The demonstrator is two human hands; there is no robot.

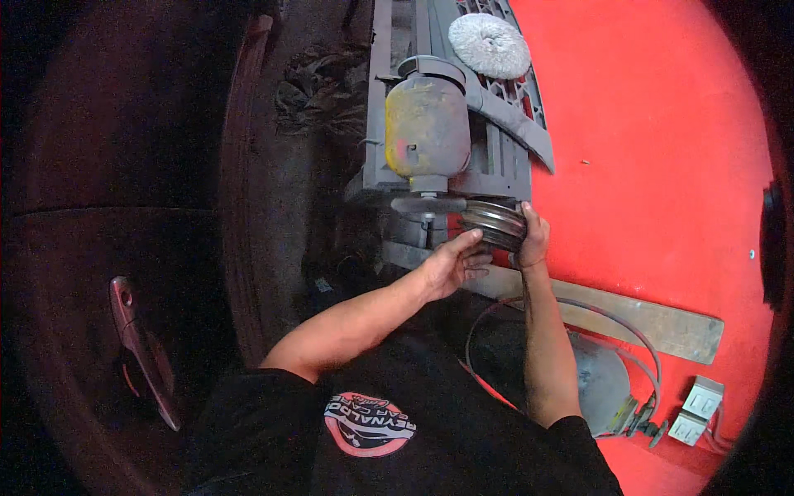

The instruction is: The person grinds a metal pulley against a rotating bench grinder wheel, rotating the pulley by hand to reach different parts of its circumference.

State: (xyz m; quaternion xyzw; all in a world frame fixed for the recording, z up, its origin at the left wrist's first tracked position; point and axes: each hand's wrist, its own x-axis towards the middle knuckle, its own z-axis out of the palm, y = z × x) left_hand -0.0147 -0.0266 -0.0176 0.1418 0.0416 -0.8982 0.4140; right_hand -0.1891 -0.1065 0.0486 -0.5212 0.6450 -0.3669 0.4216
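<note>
A round metal part with a shiny, ridged rim (495, 219) is between my hands at the centre. My right hand (534, 236) grips its right side. My left hand (456, 263) supports it from the lower left, thumb against the rim and fingers curled underneath. The part's left edge meets or overlaps a dark disc (418, 205) seen edge-on; whether they touch I cannot tell. That disc sits on the shaft of a motor (428, 124) with worn grey and yellow paint, which looks like a bench grinder.
A grey metal stand (376, 157) carries the motor. On it lies a fluffy white polishing pad (490, 45). A wooden board (653, 318), a grey tank (597, 380) with a hose, and an outlet box (696, 411) are at lower right. A dark car door handle (141, 347) shows at left.
</note>
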